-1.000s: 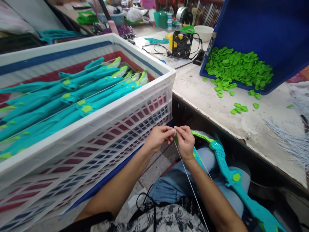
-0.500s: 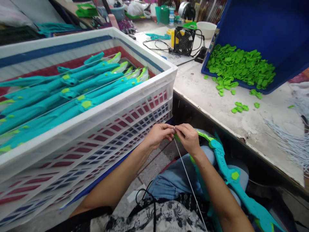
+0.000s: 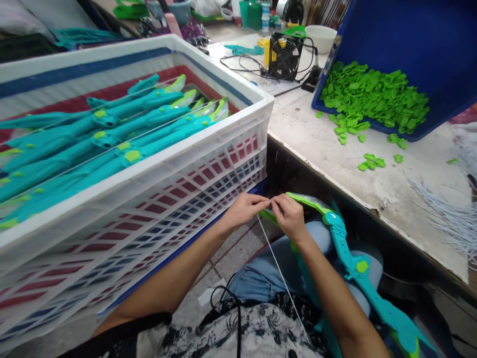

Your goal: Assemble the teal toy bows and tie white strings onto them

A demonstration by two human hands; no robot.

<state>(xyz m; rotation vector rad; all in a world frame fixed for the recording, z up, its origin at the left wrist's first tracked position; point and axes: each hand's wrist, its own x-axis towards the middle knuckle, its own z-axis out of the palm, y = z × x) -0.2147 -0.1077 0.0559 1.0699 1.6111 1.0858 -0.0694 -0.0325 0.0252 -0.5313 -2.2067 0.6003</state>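
A teal and green toy bow (image 3: pixel 345 251) lies across my lap, its green tip up by my hands. My left hand (image 3: pixel 244 209) and my right hand (image 3: pixel 292 216) meet at that tip, both pinched shut on the end of a thin white string (image 3: pixel 278 271). The string runs from my fingers down toward my body. The fingertips touch each other just below the workbench edge.
A white crate (image 3: pixel 208 149) at my left holds several finished teal bows (image 3: pixel 112 144). On the worn workbench (image 3: pixel 372 184) a tilted blue bin (image 3: pixel 410 44) spills green plastic pieces (image 3: pixel 372 97). A black fan (image 3: pixel 285 55) stands behind; white strings (image 3: pixel 447 216) lie at the right.
My hands and the bow tip have shifted slightly up and left while staying pinched on the string. The view has tilted a little downward.
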